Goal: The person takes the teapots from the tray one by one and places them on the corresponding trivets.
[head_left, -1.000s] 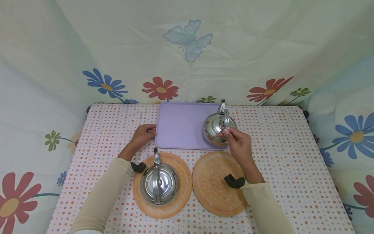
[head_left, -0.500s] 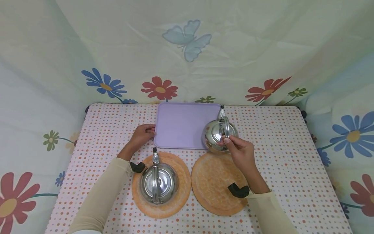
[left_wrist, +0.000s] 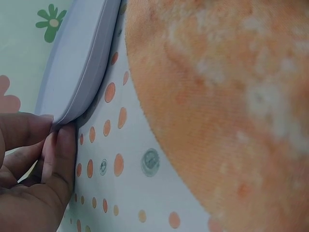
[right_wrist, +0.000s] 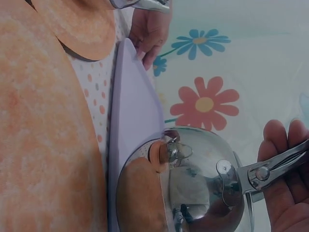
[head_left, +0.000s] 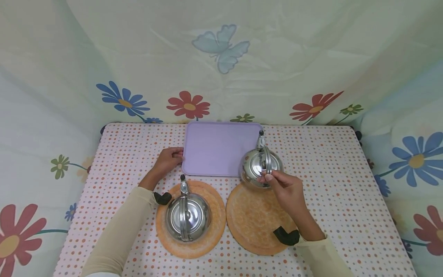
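Observation:
My right hand (head_left: 288, 190) grips the arched handle of a shiny steel kettle (head_left: 254, 165) with a black-tipped spout pointing away from me. In the head view this kettle overlaps the front right corner of the lilac tray (head_left: 212, 148) and the far edge of the right round mat (head_left: 257, 221). At the tray's left edge, my left hand (head_left: 167, 161) pinches the rim between thumb and fingers (left_wrist: 63, 154). A second steel kettle (head_left: 197, 215) stands on the left round mat (head_left: 218, 234), its handle upright, close to my left forearm.
Both mats are orange-brown with a flatbread look and lie side by side in front of the tray. A dotted cloth (head_left: 332, 173) covers the table. Behind the table hangs a flowered curtain (head_left: 145, 57), which also closes off both sides.
My right hand has drawn the kettle toward me, from over the tray's right part to its front corner. The left hand and the other kettle have stayed in place.

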`<state>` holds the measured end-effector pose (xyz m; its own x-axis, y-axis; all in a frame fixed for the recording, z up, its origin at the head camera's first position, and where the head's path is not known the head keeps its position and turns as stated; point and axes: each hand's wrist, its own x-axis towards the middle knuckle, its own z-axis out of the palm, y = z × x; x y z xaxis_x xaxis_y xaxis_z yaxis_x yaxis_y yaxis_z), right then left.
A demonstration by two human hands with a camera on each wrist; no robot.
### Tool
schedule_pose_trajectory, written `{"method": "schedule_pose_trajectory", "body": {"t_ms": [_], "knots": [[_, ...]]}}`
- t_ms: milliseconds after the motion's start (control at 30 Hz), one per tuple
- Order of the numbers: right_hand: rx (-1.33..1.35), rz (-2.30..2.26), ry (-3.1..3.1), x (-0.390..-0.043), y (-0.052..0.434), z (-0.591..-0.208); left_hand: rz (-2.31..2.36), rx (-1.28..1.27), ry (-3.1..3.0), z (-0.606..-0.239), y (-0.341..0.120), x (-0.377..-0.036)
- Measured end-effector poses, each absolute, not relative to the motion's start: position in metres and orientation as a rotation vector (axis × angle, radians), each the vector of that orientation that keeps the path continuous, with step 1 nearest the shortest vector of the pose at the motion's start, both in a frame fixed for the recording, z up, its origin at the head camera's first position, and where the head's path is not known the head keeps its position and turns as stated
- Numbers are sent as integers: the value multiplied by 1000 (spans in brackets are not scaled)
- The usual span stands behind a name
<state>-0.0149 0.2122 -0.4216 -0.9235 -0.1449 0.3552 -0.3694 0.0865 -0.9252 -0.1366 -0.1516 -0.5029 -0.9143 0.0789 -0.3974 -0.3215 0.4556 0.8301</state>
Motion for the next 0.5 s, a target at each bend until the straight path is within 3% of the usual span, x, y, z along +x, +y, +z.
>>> {"method": "schedule_pose_trajectory", "body": {"t_ms": [500], "knots": [[634, 2026, -2085, 10, 209, -420, 1438, -210, 2328, -506, -153, -138]]}}
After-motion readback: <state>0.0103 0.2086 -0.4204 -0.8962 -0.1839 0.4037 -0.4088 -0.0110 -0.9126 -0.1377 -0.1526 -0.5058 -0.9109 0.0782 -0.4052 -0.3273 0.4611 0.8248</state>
